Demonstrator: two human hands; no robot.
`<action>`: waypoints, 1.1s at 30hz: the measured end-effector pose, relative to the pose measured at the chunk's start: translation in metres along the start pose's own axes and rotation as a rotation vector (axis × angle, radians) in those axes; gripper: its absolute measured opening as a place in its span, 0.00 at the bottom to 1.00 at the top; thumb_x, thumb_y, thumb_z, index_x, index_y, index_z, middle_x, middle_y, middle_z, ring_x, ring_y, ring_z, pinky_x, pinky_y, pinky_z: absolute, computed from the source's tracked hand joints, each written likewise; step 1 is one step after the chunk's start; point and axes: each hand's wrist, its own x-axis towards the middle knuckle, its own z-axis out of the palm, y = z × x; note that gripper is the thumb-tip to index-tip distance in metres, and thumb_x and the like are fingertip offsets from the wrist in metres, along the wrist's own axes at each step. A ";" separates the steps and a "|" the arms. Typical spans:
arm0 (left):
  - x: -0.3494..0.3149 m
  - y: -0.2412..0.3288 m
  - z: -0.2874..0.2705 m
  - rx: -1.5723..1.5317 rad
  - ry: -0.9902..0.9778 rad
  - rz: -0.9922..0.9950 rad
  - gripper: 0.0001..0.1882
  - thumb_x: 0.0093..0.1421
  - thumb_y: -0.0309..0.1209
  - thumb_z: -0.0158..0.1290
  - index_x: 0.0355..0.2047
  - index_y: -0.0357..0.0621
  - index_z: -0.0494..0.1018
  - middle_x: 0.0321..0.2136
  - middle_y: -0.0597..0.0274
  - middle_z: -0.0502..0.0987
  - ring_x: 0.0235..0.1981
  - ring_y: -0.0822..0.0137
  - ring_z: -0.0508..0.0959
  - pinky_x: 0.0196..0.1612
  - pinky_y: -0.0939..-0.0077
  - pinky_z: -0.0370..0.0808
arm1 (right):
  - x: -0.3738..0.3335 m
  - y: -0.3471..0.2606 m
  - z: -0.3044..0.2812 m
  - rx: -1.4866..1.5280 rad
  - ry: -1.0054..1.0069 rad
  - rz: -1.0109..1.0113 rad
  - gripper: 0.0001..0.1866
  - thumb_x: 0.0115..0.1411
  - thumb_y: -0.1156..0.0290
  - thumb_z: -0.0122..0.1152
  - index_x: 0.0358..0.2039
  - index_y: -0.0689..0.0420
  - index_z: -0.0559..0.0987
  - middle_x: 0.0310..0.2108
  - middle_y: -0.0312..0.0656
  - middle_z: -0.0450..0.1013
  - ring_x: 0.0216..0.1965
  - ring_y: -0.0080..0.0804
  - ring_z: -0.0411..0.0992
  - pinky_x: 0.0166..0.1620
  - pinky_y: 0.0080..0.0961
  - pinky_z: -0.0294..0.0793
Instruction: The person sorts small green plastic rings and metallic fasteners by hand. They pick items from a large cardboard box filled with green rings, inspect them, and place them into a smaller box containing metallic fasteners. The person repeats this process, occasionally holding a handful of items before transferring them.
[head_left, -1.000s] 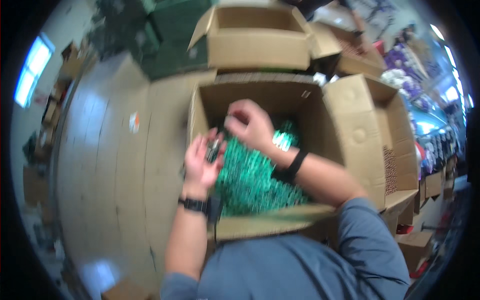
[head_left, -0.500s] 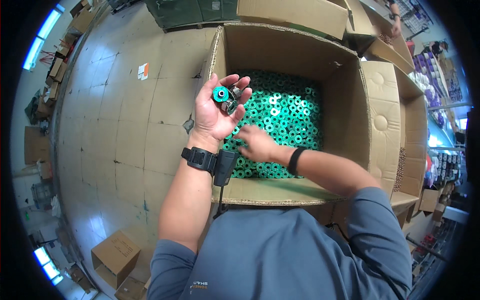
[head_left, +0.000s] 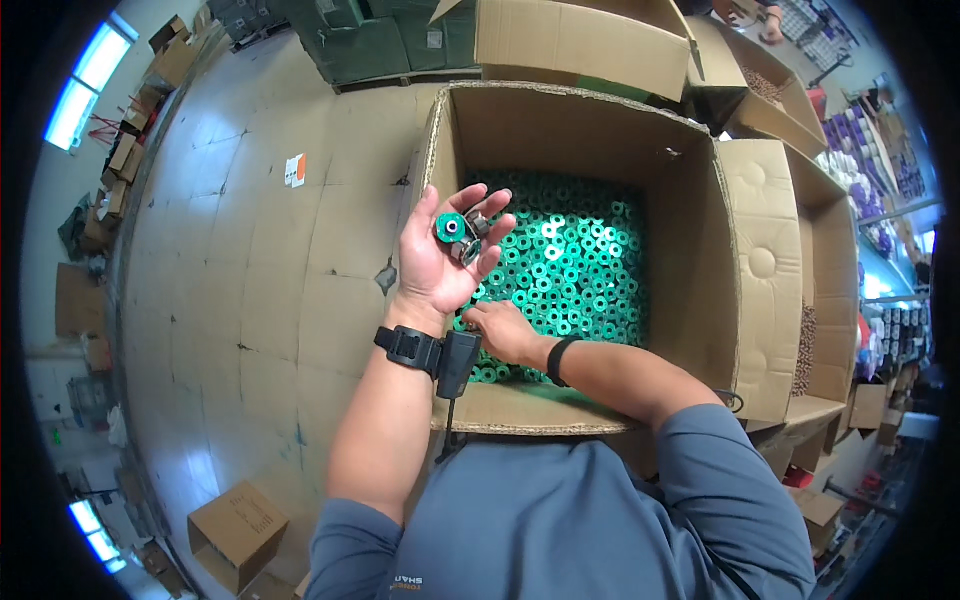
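My left hand (head_left: 436, 259) is palm up over the box's left side, its fingers curled round a few small spools (head_left: 451, 228) with green, holed ends and dark shiny sides. Below it, my right hand (head_left: 506, 331) reaches down into the cardboard box (head_left: 590, 120). Its fingers are drawn together at the left edge of the layer of green-ended spools (head_left: 575, 255); what they hold, if anything, is hidden. Many such spools stand packed side by side, ends up, on the box's bottom. Black straps circle both wrists, and the left one carries a small black device (head_left: 458, 364).
Open cartons stand behind and to the right, one with a dimpled cardboard flap (head_left: 762, 262). Green-covered stacks (head_left: 385, 45) are at the back. A small carton (head_left: 238, 535) lies on the tiled floor at lower left. Another person's hand (head_left: 772, 28) shows at the far right.
My right hand has moved down and left in the view, and its fingers have closed together at the spools. My left hand still holds its spools; the whole view has shifted slightly.
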 end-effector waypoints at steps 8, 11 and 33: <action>0.000 0.000 -0.004 -0.069 -0.081 0.010 0.30 0.69 0.54 0.45 0.57 0.42 0.71 0.61 0.42 0.69 0.58 0.42 0.74 0.46 0.51 0.84 | 0.013 -0.014 -0.184 0.368 0.794 -0.009 0.16 0.58 0.72 0.65 0.47 0.60 0.78 0.35 0.44 0.79 0.39 0.36 0.80 0.46 0.32 0.80; 0.001 -0.001 0.001 -0.040 -0.093 -0.025 0.31 0.69 0.55 0.44 0.58 0.43 0.70 0.58 0.44 0.72 0.57 0.43 0.75 0.45 0.52 0.84 | 0.009 -0.046 -0.234 0.425 0.761 -0.042 0.19 0.58 0.70 0.66 0.49 0.61 0.78 0.39 0.47 0.80 0.42 0.35 0.80 0.48 0.31 0.79; -0.003 -0.003 -0.008 -0.045 -0.194 -0.022 0.18 0.67 0.33 0.54 0.56 0.43 0.73 0.52 0.50 0.77 0.47 0.58 0.82 0.33 0.70 0.87 | -0.084 0.071 -0.044 -0.508 -0.396 -0.164 0.09 0.61 0.69 0.53 0.41 0.54 0.75 0.40 0.41 0.72 0.47 0.40 0.73 0.48 0.39 0.77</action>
